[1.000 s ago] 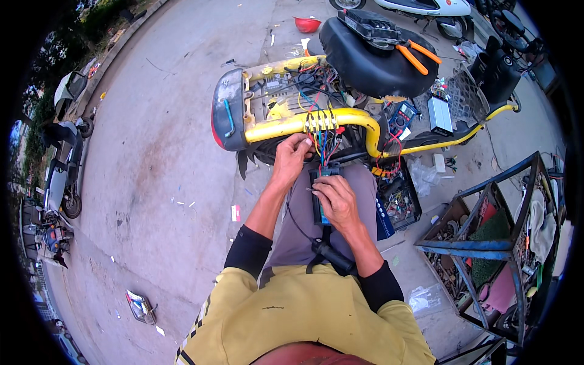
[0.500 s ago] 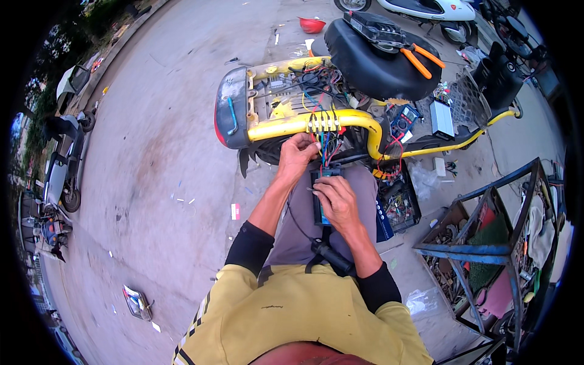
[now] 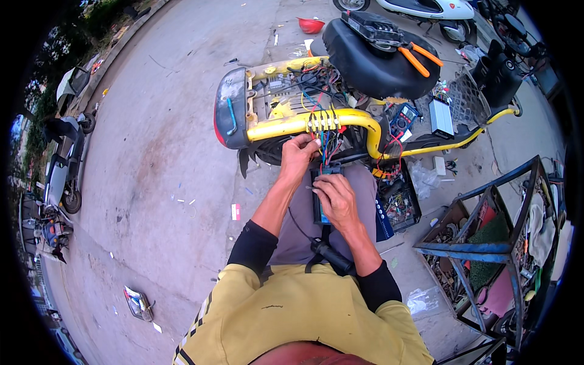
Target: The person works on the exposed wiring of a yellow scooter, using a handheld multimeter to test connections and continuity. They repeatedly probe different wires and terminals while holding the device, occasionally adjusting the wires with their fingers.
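Note:
My left hand [image 3: 297, 157] is closed in a pinch on thin coloured wires [image 3: 328, 145] that hang below the yellow scooter frame [image 3: 283, 126]. Just nearer to me, my right hand [image 3: 336, 198] is above a black box with blue edges [image 3: 319, 213] lying on my lap. Its thumb and fingers are pressed together on a small thin thing too small to make out. The wires run from the box up to a row of pale connectors [image 3: 324, 121] on the frame tube. A black twist grip with a cable [image 3: 331, 255] rests on my lap.
A black seat [image 3: 383, 61] carries orange-handled pliers [image 3: 420, 59]. Right of the frame lie a blue multimeter [image 3: 403, 118], a silver box [image 3: 441, 117] and an open parts case [image 3: 398, 207]. A metal rack of tools [image 3: 468, 249] stands at right. Scooters [image 3: 64, 164] are parked at left.
Both hands stay at nearly the same place, with only slight finger movement. The wires and box look the same.

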`<state>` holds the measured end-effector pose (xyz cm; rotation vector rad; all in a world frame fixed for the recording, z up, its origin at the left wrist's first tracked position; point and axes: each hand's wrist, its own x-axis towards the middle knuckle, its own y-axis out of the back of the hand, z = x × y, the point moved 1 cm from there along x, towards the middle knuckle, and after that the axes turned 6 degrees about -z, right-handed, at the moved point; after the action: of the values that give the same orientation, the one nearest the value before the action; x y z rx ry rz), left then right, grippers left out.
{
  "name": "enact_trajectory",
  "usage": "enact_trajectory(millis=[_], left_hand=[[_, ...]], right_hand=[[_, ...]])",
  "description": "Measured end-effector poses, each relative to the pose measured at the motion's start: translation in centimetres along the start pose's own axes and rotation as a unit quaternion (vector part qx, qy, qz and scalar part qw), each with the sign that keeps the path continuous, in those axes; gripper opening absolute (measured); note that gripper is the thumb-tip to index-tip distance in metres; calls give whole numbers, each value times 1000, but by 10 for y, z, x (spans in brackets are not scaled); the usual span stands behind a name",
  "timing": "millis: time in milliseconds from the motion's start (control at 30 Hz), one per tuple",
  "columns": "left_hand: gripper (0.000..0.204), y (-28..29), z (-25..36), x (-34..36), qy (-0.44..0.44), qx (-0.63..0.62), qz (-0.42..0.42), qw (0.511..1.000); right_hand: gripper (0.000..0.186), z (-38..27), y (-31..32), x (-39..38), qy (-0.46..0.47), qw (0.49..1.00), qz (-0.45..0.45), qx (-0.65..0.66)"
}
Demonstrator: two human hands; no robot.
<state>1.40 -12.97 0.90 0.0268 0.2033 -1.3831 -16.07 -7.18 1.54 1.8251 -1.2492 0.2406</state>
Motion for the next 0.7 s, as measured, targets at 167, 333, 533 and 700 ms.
enact_trajectory(millis=[167,333,533,700], left_hand=[[16,-1,-3,-1,-17,-81,-9,997],[19,-4,-2,-2,-24,-76,-27,996],[20,-5,-2,-1,-42,-13,-25,999],[15,-4,-2,1,-35,-4,-28,999]], right_hand=[[20,0,1,0,-1,1000,6,7],[19,-1,1,1,1,1000,5,5],[19,-1,2,1,6,1000,8,13],[19,-1,1,0,6,1000,10,12]])
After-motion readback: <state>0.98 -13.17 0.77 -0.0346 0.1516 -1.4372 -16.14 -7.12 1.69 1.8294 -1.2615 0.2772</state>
